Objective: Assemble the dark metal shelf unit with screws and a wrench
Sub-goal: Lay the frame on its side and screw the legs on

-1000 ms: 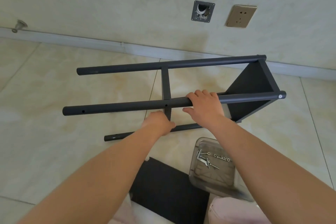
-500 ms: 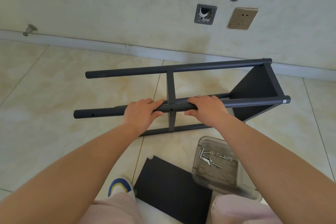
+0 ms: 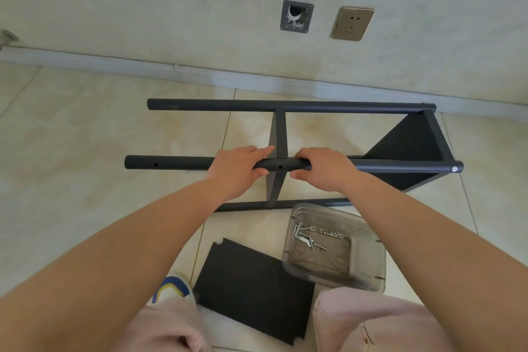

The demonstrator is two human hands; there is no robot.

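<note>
The dark metal shelf frame (image 3: 285, 106) lies on its side on the tiled floor, with one shelf panel (image 3: 411, 146) fixed at its right end and a thin middle panel (image 3: 278, 134) between the poles. My left hand (image 3: 237, 168) and my right hand (image 3: 323, 168) both grip the near upper pole (image 3: 171, 165), one on each side of the middle panel. A screw hole shows on the pole between the two hands. A clear plastic box (image 3: 368, 263) near my right knee holds several screws (image 3: 307, 237) and small washers.
A loose dark shelf panel (image 3: 251, 291) lies flat on the floor by my knees. My shoe (image 3: 171, 290) shows at the bottom left. The wall behind the frame carries a socket (image 3: 353, 23), a pipe opening (image 3: 297, 16) and a skirting board (image 3: 200, 73).
My left hand rose from below the frame onto the near upper pole. Both hands then slid closer to the middle panel, and the frame shifted slightly.
</note>
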